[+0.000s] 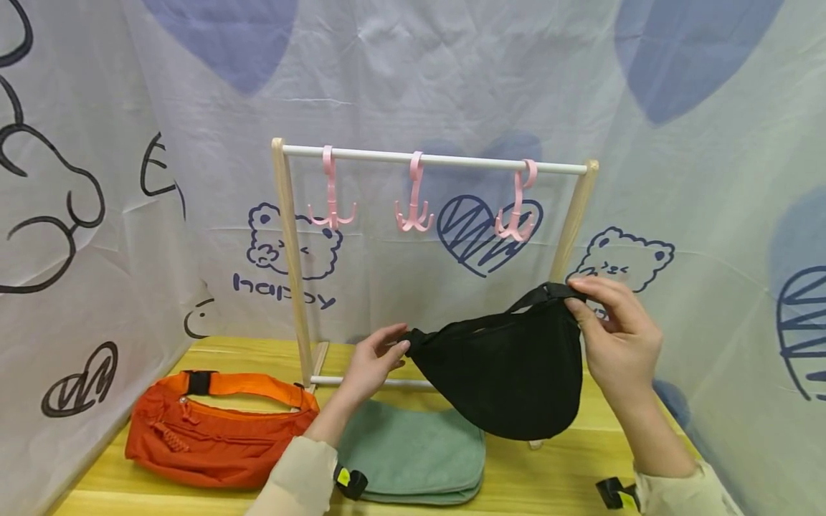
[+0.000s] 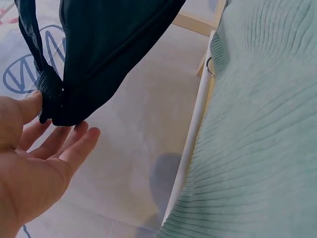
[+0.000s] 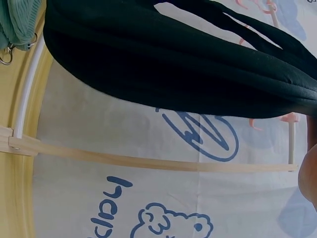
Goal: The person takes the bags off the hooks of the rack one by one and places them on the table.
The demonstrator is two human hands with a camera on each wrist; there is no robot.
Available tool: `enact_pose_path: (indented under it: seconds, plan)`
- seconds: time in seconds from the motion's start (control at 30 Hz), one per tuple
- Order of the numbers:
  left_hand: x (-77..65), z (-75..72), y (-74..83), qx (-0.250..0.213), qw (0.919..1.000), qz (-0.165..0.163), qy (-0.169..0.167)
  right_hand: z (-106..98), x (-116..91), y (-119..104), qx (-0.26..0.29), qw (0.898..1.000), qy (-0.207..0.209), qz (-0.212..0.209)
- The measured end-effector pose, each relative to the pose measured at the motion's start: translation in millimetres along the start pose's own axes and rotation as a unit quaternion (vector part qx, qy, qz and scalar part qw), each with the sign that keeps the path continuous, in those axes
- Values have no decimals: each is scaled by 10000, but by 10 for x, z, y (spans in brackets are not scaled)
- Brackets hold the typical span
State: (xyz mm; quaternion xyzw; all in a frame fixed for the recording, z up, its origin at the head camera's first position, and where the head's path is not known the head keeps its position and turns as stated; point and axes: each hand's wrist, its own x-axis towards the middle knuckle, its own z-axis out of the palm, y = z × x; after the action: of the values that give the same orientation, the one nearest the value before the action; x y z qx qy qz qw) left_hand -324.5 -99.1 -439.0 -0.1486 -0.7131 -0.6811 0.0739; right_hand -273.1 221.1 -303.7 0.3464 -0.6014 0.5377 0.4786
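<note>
A black shoulder bag (image 1: 510, 373) is held up in the air between both hands, its right end higher than its left. My left hand (image 1: 374, 362) pinches the bag's left corner, where the strap joins; in the left wrist view the thumb (image 2: 30, 106) lies on one side of that corner and the fingers on the other. At the upper right corner my right hand (image 1: 616, 333) pinches the strap end between thumb and fingers. Only a sliver of that hand shows in the right wrist view, at the right edge. Beneath the bag lies a green corduroy bag (image 1: 413, 451), partly covered by the left forearm.
A rack with wooden legs (image 1: 293, 265) and a white top bar (image 1: 471, 161) stands behind the bags. Pink hooks (image 1: 332, 190) hang from it, left, middle and right. An orange-red waist bag (image 1: 213, 437) lies on the yellow wood-grain table (image 1: 568, 487) at left. Printed cloth surrounds the table.
</note>
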Motion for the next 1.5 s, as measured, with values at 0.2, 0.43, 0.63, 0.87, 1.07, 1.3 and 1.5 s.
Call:
enact_pose_path:
  seconds: [0.2,0.43,0.63,0.87,1.07,1.3,1.5]
  plan:
    - [-26,19,-21,-214,9994,-99,250,-2,-31,-5,-209,9998,13,19]
    - [-45,-2,4,-529,9978,-236,331,-56,-85,16,-273,9996,77,87]
    - [-57,-13,61,-952,9946,-278,291,-108,-138,45,-260,9994,113,205]
    - [-62,-29,156,-1032,9937,-162,402,-206,-220,93,-543,9978,153,359]
    - [-68,-44,218,-944,9947,-47,404,-312,-286,129,-1001,9934,177,525]
    - [-105,-29,325,-717,9966,123,377,-426,-344,171,-425,9959,350,719]
    - [-148,22,414,-823,9949,251,527,-524,-403,201,44,9958,469,786]
